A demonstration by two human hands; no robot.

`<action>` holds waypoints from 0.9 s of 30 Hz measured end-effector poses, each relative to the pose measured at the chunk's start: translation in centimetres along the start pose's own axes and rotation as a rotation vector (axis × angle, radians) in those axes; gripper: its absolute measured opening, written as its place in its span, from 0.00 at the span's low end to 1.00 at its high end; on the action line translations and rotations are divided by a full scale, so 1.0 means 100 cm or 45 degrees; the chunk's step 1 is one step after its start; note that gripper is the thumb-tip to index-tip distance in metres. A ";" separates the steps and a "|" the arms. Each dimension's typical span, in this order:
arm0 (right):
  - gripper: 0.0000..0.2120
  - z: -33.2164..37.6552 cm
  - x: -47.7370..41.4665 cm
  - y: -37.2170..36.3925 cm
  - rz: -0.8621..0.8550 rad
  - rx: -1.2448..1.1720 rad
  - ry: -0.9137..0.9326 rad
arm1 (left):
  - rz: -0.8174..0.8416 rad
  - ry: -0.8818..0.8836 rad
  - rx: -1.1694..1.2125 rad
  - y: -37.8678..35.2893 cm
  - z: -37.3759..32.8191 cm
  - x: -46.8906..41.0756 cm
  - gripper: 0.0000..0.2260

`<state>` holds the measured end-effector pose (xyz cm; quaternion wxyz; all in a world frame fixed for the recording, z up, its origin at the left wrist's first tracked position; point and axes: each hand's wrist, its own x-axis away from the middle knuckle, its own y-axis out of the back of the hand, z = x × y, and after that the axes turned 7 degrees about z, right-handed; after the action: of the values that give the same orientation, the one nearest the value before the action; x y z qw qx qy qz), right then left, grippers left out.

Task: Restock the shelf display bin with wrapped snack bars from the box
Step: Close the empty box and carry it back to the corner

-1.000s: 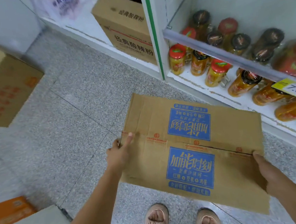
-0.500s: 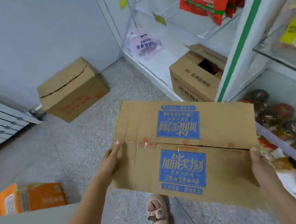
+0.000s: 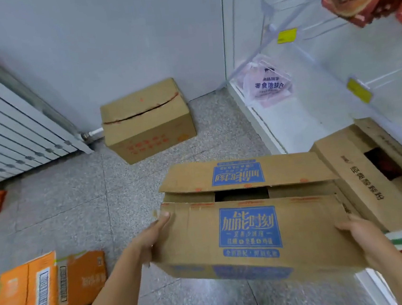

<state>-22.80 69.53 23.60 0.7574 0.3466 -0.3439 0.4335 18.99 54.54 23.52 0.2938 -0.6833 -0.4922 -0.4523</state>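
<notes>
I hold a brown cardboard box [image 3: 196, 237] with blue printed labels in front of me, above the floor. My left hand [image 3: 151, 237] grips its left end and my right hand [image 3: 363, 239] grips its right end. The top flaps are parted along the middle, showing a dark gap; what is inside is hidden. No snack bars or display bin can be made out.
A closed brown box [image 3: 147, 123] sits on the floor by the wall beside a white radiator [image 3: 7, 133]. An open brown box [image 3: 371, 179] lies on the low shelf at right. An orange carton [image 3: 48, 287] is at lower left. A plastic bag [image 3: 266, 83] lies on the white shelf.
The view has swung up and left, away from the jar shelf toward the wall. The box stays in both hands, and its top flaps have parted, showing a gap.
</notes>
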 end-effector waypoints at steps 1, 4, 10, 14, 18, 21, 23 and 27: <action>0.26 0.022 -0.001 -0.011 0.072 -0.033 -0.018 | 0.006 0.009 0.015 0.022 -0.006 -0.012 0.40; 0.20 0.085 -0.006 -0.040 0.298 0.005 -0.033 | 0.053 0.127 0.006 0.061 -0.038 -0.013 0.35; 0.23 0.201 -0.060 -0.089 0.594 0.077 -0.004 | 0.077 0.061 0.131 0.112 -0.107 -0.039 0.30; 0.25 0.276 -0.105 -0.136 0.708 0.139 0.057 | -0.118 -0.030 0.260 0.136 -0.161 -0.074 0.19; 0.32 0.358 -0.156 -0.191 0.764 0.198 0.154 | -0.291 -0.107 0.364 0.171 -0.223 -0.114 0.18; 0.34 0.414 -0.188 -0.235 0.729 0.275 0.234 | -0.342 -0.101 0.416 0.204 -0.262 -0.141 0.24; 0.33 0.448 -0.203 -0.266 0.713 0.304 0.297 | -0.359 -0.109 0.447 0.225 -0.287 -0.154 0.27; 0.28 0.499 -0.230 -0.330 0.763 0.351 0.352 | -0.411 -0.129 0.499 0.271 -0.333 -0.176 0.25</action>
<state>-13.15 6.10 23.31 0.5821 0.2674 -0.2626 0.7216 31.58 9.90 22.70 0.3196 -0.5478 -0.6870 -0.3547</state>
